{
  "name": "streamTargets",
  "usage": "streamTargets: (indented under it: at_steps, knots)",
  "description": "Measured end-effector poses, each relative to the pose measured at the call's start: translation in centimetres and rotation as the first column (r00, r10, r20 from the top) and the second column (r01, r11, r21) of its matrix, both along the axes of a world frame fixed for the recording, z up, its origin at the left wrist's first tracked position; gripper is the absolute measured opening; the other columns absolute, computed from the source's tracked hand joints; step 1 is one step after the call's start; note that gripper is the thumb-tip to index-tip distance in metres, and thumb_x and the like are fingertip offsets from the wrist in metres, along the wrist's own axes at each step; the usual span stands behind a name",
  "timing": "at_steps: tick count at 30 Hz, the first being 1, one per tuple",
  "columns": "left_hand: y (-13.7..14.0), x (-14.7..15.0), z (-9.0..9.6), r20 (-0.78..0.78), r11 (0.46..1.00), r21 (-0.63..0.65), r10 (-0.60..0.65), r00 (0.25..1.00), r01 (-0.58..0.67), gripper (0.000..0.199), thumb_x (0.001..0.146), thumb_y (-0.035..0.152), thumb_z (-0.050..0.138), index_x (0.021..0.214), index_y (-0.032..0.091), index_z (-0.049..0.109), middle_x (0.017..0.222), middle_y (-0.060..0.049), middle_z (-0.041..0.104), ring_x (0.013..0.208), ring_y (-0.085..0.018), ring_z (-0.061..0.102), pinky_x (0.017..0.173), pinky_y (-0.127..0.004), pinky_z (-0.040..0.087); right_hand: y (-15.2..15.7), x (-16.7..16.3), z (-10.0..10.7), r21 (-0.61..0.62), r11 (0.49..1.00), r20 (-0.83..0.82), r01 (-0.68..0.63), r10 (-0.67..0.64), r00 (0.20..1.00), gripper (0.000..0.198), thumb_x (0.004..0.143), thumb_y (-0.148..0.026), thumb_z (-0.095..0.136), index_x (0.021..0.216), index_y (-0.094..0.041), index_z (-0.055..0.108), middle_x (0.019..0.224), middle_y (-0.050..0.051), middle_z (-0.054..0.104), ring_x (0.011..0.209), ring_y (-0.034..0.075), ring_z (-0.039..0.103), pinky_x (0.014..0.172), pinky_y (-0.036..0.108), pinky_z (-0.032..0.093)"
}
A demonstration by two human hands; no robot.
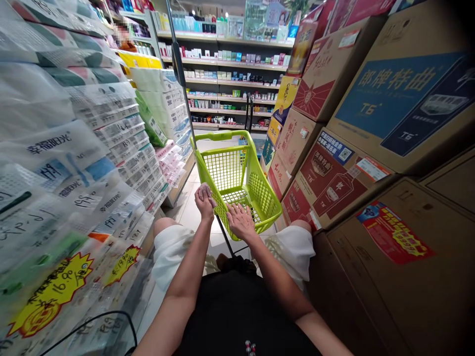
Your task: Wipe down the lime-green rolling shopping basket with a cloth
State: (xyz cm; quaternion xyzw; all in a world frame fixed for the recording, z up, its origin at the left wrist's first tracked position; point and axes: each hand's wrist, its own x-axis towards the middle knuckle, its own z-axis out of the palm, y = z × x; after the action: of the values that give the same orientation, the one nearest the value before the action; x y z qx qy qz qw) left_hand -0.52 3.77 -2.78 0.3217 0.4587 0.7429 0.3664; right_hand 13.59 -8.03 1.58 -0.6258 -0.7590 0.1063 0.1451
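In front of my knees stands a lime-green plastic shopping basket [265, 190] with lattice walls and a long handle rising at its far left. My left hand [204, 205] is closed around a crumpled greyish-pink cloth [206, 191], close to the basket's left side. Fingers spread, my right hand [241, 221] rests flat over the near part of the basket, apparently touching its edge. The basket's lattice floor shows between its walls, with nothing lying on it that I can make out.
Stacked tissue packs [85, 163] with handwritten prices crowd the left side. Cardboard cartons [401, 84] are piled high on the right. Shelves of small boxed goods [230, 76] line the back. Part of another person [126, 37] shows at the far left.
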Motion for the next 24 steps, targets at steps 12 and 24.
streamTargets:
  at_steps: [12,24]
  knots:
    - [-2.5,2.9,-4.3,-0.123,0.997,-0.065,0.032,0.992,-0.041,0.026,0.097,0.044,0.061,0.108,0.021,0.059,0.108,-0.008,0.07,0.097,-0.016,0.07,0.081,-0.028,0.058,-1.0,0.9,0.6,-0.009,0.999,-0.013,-0.032,0.032,0.999,0.054,0.11,-0.039,0.026,0.163,-0.032,0.035,0.149,0.004,0.063,0.145,0.027,0.05,0.127,0.053,0.017]
    - [-3.0,2.3,-3.4,-0.062,0.999,-0.039,0.012,0.998,-0.015,0.037,0.094,0.05,0.065,0.117,0.021,0.061,0.101,-0.007,0.069,0.087,-0.017,0.069,0.076,-0.028,0.057,-2.3,0.9,1.3,-0.07,0.995,0.053,-0.076,0.079,0.995,0.058,0.111,-0.039,0.02,0.165,-0.021,0.031,0.119,0.011,0.079,0.12,0.025,0.067,0.121,0.045,0.022]
